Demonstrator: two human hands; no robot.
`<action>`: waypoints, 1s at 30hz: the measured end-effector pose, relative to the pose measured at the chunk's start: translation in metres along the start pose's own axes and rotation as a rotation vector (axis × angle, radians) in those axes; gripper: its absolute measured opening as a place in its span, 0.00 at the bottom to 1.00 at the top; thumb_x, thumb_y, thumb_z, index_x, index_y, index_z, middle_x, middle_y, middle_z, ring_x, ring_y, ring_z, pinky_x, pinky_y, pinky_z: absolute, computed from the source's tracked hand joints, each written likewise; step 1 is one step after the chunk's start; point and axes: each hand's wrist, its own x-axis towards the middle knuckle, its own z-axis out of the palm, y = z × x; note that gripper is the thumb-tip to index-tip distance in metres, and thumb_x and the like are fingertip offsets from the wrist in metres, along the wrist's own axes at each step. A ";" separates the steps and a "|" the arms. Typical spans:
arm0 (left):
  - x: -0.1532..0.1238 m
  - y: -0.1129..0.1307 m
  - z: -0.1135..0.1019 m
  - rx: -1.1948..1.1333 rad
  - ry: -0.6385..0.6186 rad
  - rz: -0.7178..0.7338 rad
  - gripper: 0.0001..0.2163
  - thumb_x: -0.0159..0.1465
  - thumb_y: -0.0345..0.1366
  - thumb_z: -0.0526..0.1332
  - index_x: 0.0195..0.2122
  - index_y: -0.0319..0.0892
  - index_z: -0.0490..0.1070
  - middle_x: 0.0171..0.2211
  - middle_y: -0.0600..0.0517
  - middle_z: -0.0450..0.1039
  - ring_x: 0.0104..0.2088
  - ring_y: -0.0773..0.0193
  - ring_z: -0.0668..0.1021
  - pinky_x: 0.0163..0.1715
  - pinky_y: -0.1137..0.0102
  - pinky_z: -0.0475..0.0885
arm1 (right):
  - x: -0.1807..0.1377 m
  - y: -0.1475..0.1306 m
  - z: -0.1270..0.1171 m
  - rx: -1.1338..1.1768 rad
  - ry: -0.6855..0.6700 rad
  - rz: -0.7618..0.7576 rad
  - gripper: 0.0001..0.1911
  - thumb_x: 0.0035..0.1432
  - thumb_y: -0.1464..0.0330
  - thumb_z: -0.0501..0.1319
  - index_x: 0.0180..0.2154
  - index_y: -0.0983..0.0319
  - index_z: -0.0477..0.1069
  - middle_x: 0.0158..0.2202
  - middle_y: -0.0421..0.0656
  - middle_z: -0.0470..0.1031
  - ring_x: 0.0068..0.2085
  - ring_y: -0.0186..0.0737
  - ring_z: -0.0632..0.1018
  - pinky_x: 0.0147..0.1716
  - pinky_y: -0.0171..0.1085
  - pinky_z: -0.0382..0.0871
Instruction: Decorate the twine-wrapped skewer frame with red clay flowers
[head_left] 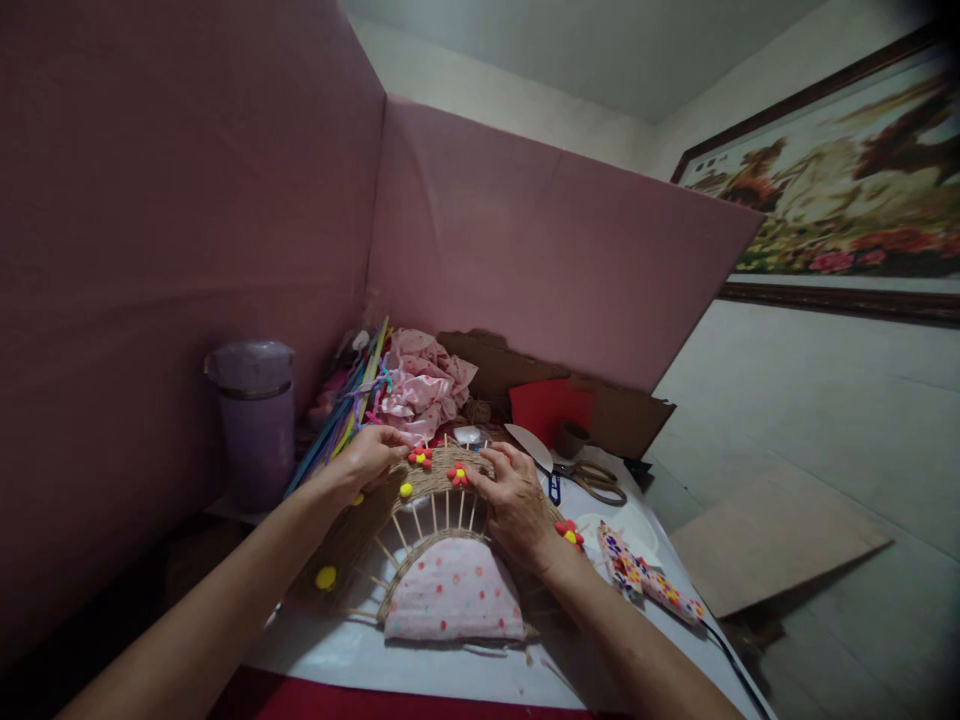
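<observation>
On the table lies a half-round craft fan woven of jute twine (429, 483) over thin wooden sticks, with a dotted pink fabric half-circle (456, 592) at its centre. Red flowers with yellow middles and yellow pompoms (325, 578) sit along its outer band. My left hand (373, 460) has its fingers pressed together at the band's upper left edge, beside one red flower (420, 457). My right hand (519, 498) grips the upper right of the band, fingers over the rim and thumb tip beside another red flower (457, 474). Its forearm partly hides the band's right side.
To the right lie a flower-patterned glue gun (649, 578) with a cord, a white plate (637, 532) and scissors (596, 482). Behind are crumpled pink fabric (424, 385), pipe cleaners (349, 405) and red sheet (551, 408). A lidded purple bin (259, 430) stands left.
</observation>
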 end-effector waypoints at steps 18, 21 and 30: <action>-0.070 0.013 0.069 -0.368 -0.213 0.128 0.24 0.54 0.60 0.52 0.32 0.40 0.63 0.21 0.61 0.54 0.18 0.75 0.57 0.18 0.77 0.53 | -0.044 -0.079 -0.030 0.480 0.246 0.146 0.14 0.57 0.72 0.54 0.45 0.58 0.67 0.44 0.48 0.66 0.47 0.46 0.67 0.46 0.48 0.63; -0.091 0.005 0.086 -0.430 -0.285 0.096 0.24 0.54 0.59 0.54 0.35 0.41 0.64 0.24 0.58 0.58 0.22 0.73 0.61 0.20 0.76 0.56 | -0.050 -0.083 -0.025 0.456 0.234 0.170 0.09 0.56 0.69 0.55 0.41 0.59 0.68 0.40 0.47 0.66 0.42 0.47 0.69 0.41 0.46 0.65; -0.092 -0.017 0.087 -0.306 -0.164 0.287 0.14 0.54 0.46 0.62 0.34 0.41 0.69 0.31 0.52 0.69 0.31 0.66 0.71 0.30 0.73 0.64 | -0.053 -0.069 -0.025 0.556 0.344 0.216 0.07 0.56 0.73 0.53 0.36 0.59 0.67 0.36 0.45 0.68 0.39 0.44 0.70 0.37 0.42 0.66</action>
